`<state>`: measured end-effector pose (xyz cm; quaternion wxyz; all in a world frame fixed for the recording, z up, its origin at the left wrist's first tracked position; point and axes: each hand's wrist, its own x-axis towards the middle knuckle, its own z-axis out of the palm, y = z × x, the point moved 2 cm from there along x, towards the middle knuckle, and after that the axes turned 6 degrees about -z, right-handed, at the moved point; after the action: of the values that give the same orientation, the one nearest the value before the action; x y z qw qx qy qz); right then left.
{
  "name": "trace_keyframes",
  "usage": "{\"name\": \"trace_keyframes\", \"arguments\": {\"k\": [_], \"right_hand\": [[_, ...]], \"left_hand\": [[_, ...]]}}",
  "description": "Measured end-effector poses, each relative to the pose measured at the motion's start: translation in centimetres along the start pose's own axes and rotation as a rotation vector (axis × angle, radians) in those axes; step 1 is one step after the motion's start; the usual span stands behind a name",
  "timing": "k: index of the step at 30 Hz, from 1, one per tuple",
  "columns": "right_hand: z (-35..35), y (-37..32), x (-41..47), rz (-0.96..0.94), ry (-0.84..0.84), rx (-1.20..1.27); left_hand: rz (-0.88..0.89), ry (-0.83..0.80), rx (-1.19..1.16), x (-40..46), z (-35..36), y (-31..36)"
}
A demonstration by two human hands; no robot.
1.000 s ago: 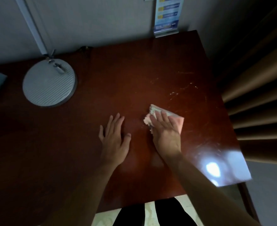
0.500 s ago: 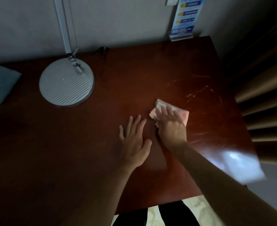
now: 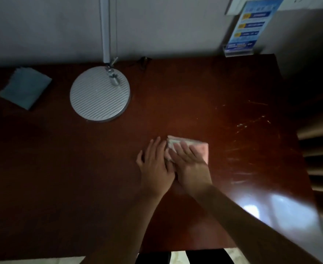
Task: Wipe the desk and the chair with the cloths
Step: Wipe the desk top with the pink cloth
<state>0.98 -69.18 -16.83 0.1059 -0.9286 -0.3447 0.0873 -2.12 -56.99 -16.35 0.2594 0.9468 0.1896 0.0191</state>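
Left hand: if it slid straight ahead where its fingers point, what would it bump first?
Probably nothing soon. The left hand points past the pink cloth over bare desk toward the wall.

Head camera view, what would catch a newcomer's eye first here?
First, the two hands at the centre of the dark red desk: the right hand lies flat on a folded pink cloth, the left hand flat beside it, touching it. Next, the round silver lamp base near the back edge, with a folded blue cloth lying untouched to its left. Pale scratches mark the desk's right side.
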Motion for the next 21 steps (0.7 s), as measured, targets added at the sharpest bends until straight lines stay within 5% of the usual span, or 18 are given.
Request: {"name": "trace_keyframes", "arguments": {"k": [3, 8, 12, 16, 21], "right_hand": [[-1.1, 2.6, 5.3, -0.013, -0.058, -0.052], [-2.8, 6.9, 4.4, 0.235, -0.011, -0.040], [-1.8, 2.7, -0.7, 0.146, 0.004, 0.007], [-2.9, 5.8, 2.6, 0.050, -0.027, -0.036], [-3.4, 11.4, 5.4, 0.246, -0.027, -0.012]], "left_hand": [[-0.039, 0.036, 0.118, 1.4, -0.7, -1.5], [0.010, 0.001, 0.205, 2.2, -0.1, -0.3], [0.114, 0.005, 0.220, 2.5, 1.5, 1.4], [0.172, 0.041, 0.253, 3.0, 2.0, 2.4], [0.116, 0.031, 0.249, 3.3, 1.6, 3.4]]}}
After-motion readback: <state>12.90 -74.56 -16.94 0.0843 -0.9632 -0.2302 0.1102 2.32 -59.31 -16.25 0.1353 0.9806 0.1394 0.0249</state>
